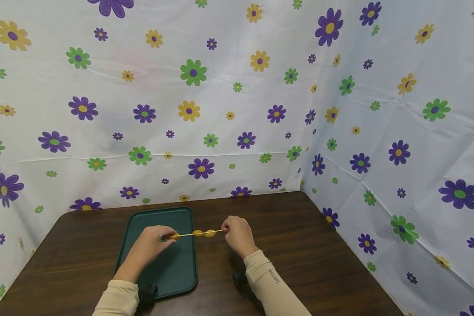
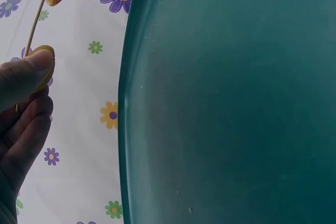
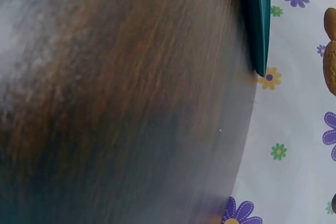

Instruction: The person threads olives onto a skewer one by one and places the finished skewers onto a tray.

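Note:
A thin wooden skewer (image 1: 187, 235) runs between both hands over the right part of the green tray (image 1: 177, 272) and the table beside it. My left hand (image 1: 150, 243) pinches a flat, rounded yellow piece (image 2: 48, 69) at the skewer's left end, thumb on its face. Farther along sit two more yellow-orange oval pieces (image 1: 210, 233), side by side; in the right wrist view these pieces (image 3: 330, 66) look wrinkled. At the other end, fingertips of my right hand (image 1: 238, 235) pinch the bare stick. The right wrist view leaves that hand almost entirely out.
The tray lies on the left half of a dark wooden table (image 1: 292, 263), with a raised rim. A white flowered sheet (image 1: 221, 96) hangs behind the table and along its right side. Black wrist-worn devices (image 1: 147, 293) show under both forearms.

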Available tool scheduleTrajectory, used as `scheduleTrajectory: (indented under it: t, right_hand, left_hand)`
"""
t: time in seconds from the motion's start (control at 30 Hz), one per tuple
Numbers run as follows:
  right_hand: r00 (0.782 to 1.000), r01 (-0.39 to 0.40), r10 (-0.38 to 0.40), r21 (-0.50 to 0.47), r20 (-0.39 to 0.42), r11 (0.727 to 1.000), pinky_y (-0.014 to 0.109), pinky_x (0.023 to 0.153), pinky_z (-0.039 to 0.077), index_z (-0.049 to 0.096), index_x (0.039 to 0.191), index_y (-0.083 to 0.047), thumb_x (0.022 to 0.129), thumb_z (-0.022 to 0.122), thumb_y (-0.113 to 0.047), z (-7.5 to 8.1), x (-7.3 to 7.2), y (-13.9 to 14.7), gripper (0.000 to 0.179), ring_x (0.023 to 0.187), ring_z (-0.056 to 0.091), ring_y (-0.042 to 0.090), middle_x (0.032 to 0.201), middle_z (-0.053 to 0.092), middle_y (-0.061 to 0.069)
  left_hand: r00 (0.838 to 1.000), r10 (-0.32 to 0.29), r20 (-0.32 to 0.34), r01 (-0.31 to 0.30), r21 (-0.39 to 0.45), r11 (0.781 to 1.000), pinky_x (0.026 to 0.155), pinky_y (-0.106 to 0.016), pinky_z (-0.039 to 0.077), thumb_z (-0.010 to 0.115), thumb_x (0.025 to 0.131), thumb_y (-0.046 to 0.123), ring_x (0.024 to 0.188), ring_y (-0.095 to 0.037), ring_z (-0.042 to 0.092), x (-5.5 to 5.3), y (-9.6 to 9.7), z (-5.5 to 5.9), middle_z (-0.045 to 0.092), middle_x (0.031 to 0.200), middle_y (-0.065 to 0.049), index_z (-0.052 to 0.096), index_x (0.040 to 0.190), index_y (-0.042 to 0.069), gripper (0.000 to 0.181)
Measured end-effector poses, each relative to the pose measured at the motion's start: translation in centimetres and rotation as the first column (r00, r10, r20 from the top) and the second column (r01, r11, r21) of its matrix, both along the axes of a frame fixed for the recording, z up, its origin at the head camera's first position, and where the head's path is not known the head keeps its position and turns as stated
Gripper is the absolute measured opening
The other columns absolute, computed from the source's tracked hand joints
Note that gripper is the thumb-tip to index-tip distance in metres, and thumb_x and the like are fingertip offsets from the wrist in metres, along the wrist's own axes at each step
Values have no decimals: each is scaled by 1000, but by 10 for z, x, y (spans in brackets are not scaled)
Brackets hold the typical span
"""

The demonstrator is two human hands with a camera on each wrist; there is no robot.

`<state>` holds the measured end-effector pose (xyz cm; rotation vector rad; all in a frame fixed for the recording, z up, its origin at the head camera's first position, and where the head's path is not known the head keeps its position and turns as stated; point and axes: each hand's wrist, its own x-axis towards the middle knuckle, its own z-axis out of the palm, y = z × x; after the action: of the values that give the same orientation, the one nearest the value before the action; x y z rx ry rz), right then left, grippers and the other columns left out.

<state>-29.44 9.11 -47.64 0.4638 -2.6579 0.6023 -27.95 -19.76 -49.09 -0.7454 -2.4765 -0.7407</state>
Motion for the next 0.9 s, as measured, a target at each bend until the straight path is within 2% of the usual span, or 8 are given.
scheduleTrajectory:
  t: [0.27,0.5,0.9]
  right_hand:
    - [1000,-12,12,-3,-12,1000,39,79,55,76,77,-12,78,77,4,0,2,-2,16,73,63,18,75,66,-4]
    - [999,-24,24,-3,-40,1000,36,78,54,75,74,-13,77,77,6,-1,4,-4,19,71,62,15,73,65,-6]
    - [998,-36,36,1,-50,999,38,78,55,75,74,-13,76,77,5,-1,4,-7,19,72,64,17,74,66,-5]
  left_hand:
    - [1000,-5,10,4,12,1000,70,-33,61,89,72,1,79,-14,71,2,2,1,75,88,1,79,89,10,22]
    - [999,-7,50,7,-1,1000,73,-34,61,88,73,1,80,-14,70,3,3,3,75,89,1,79,91,11,22]
    - [1000,-21,18,21,-1,1000,71,-32,61,89,72,2,78,-12,70,2,7,0,75,87,3,79,88,12,22]
